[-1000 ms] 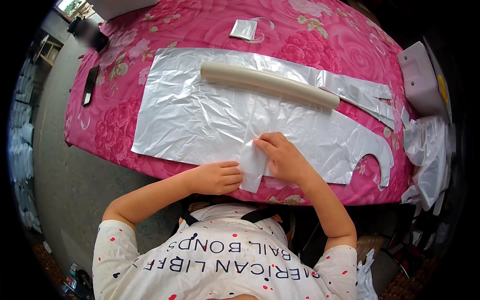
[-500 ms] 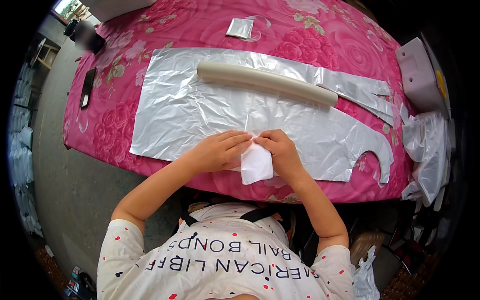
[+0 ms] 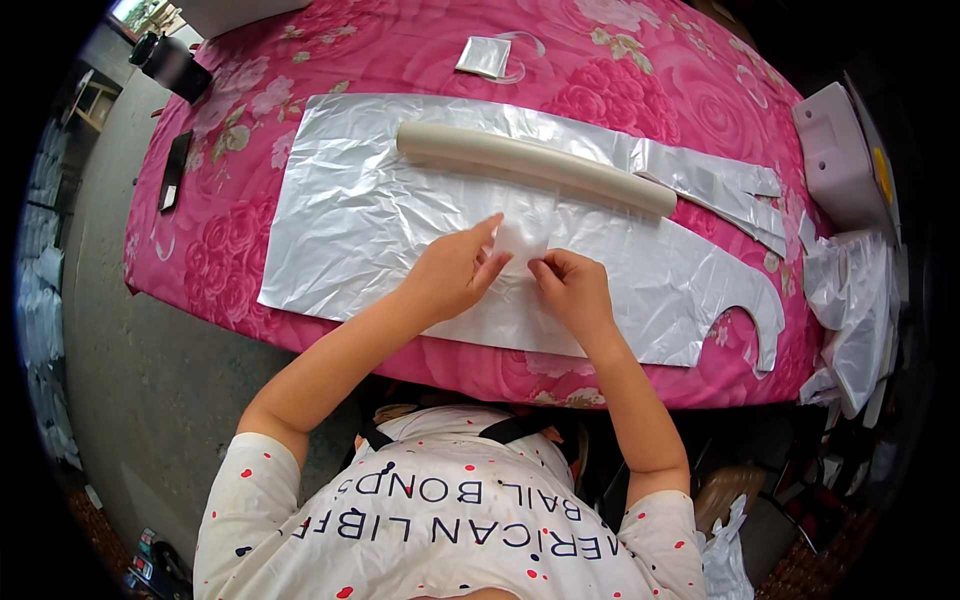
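Folded film: small whitish plastic piece (image 3: 521, 236), over the silvery sheet (image 3: 365, 215), between both hands.
Left hand (image 3: 455, 272): at the film's 8 o'clock — grip loose, thumb and forefinger spread apart, tips beside the film's edge.
Right hand (image 3: 578, 292): at its 5 o'clock — grip closed, thumb and finger pinching the film's near corner.
Beige roll (image 3: 530, 168): on the sheet, toward 12 o'clock.
Pink floral surface (image 3: 235, 200): under the sheet.

left hand (image 3: 462, 268) loosely spread, right hand (image 3: 577, 292) pinching, elbows (image 3: 268, 424) bent, forearms (image 3: 345, 347) angled inward
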The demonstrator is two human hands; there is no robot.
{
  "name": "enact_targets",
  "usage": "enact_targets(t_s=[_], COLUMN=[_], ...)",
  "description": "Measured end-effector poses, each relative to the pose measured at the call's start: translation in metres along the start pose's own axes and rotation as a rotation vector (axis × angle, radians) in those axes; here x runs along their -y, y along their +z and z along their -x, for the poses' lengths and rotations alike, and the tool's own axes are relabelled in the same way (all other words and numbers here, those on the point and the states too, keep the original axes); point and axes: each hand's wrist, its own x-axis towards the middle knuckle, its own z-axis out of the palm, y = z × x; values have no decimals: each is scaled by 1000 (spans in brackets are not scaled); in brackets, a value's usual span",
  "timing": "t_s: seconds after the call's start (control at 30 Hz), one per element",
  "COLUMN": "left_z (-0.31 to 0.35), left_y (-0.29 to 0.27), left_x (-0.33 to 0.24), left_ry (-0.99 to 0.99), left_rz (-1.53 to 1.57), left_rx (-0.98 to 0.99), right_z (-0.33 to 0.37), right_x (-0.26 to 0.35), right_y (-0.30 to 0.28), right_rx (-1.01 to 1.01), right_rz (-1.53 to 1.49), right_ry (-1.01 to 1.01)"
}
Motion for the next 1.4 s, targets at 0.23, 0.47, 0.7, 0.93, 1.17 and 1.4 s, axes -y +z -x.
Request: enact_targets(t_s=[0.23, 0.47, 0.7, 0.93, 1.17, 1.4], left_z=[10, 9, -7, -19, 29, 39], left_y=[23, 33, 27, 17, 15, 14], left_x=[16, 20, 16, 22, 30, 33], left_ry=[441, 358, 407, 474, 749, 688], left_rz=[-469, -618, -533, -594, -512, -480], left_rx=[15, 60, -70, -37, -86, -31], right_z=[-19, -3, -30, -45, -6, 13], right_x=[9, 13, -9, -10, -12, -17], right_y=[-6, 3, -20, -29, -12, -3], right_rx=[85, -167, 68, 180, 97, 66], right_rz=[-41, 399, 494, 266, 349, 329], right_ry=[247, -115, -730, -642, -890, -861])
